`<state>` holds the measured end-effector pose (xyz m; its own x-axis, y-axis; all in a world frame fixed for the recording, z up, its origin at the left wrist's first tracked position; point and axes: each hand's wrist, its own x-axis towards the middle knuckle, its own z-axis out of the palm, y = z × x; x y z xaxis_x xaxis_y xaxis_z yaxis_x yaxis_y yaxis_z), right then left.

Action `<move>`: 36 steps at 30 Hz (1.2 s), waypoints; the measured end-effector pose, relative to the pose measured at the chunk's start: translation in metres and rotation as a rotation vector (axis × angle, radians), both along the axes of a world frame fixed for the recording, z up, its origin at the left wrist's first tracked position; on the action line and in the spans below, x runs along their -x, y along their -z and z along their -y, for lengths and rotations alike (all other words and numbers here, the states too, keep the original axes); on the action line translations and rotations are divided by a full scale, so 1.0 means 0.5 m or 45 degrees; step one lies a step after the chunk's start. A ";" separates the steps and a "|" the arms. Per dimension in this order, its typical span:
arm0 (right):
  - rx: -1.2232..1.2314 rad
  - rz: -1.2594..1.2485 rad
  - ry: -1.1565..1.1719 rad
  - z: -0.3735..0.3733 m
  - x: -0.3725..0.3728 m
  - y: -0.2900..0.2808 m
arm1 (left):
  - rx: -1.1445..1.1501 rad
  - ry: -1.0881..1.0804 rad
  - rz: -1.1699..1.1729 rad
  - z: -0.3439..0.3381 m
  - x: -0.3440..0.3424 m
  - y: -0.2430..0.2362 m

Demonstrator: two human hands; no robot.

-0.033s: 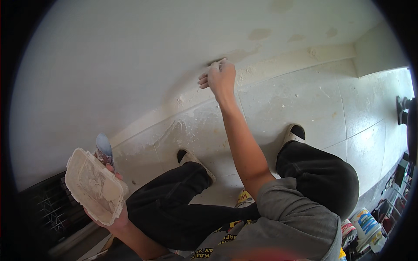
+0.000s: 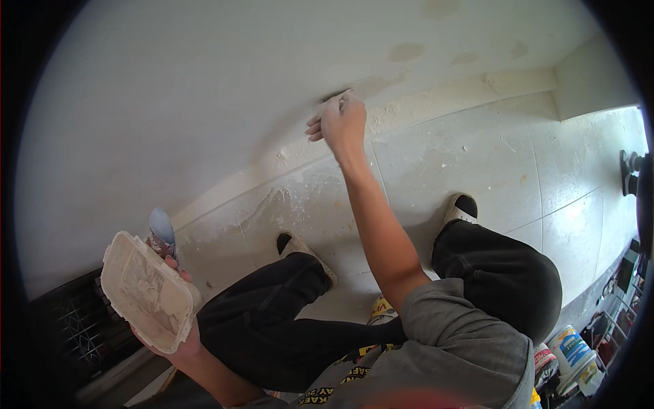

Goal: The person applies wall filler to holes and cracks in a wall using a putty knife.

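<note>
My left hand [image 2: 178,341] is closed around a whitish rectangular plastic tub [image 2: 117,273] with pale filler smeared inside. Beside the tub, at my left fingers, a tool with a rounded bluish-grey blade [image 2: 161,223] sticks up; its lower end is partly hidden, and I cannot tell how it is held. My right hand [image 2: 344,126], dusted white, reaches out to the low part of the white wall [image 2: 204,88]. Its fingers pinch a thin flat scraper [image 2: 337,96], seen nearly edge-on against the wall and mostly covered by the hand.
Damp-looking beige patches [image 2: 407,52] mark the wall. Along its foot runs a pale skirting [image 2: 470,95], above floor tiles [image 2: 470,146] spotted with filler. A dark grille [image 2: 82,327] lies at the left. Buckets [image 2: 571,351] and clutter stand at the lower right, behind my bent leg.
My right hand has shifted very slightly to the left along the wall with the scraper. The left hand and the tub stay nearly still.
</note>
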<state>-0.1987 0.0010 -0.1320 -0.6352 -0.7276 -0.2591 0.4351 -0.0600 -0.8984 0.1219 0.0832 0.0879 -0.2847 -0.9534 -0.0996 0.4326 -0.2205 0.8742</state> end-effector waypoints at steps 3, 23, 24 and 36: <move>0.048 -0.052 -0.004 -0.041 -0.068 -0.017 | 0.047 0.011 -0.007 -0.002 0.011 -0.010; 0.279 0.040 0.017 -0.034 -0.038 0.028 | -0.021 0.032 -0.036 0.020 0.001 0.005; 0.290 0.047 0.013 -0.048 -0.052 0.036 | -0.009 0.027 -0.030 0.019 0.001 0.000; 0.179 0.068 -0.007 0.008 -0.022 0.100 | 0.026 0.012 -0.091 0.016 0.026 0.017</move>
<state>-0.1876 -0.0029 -0.1819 -0.6191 -0.7626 -0.1875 0.4826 -0.1811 -0.8569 0.1091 0.0753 0.0792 -0.2995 -0.9523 -0.0588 0.4923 -0.2071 0.8454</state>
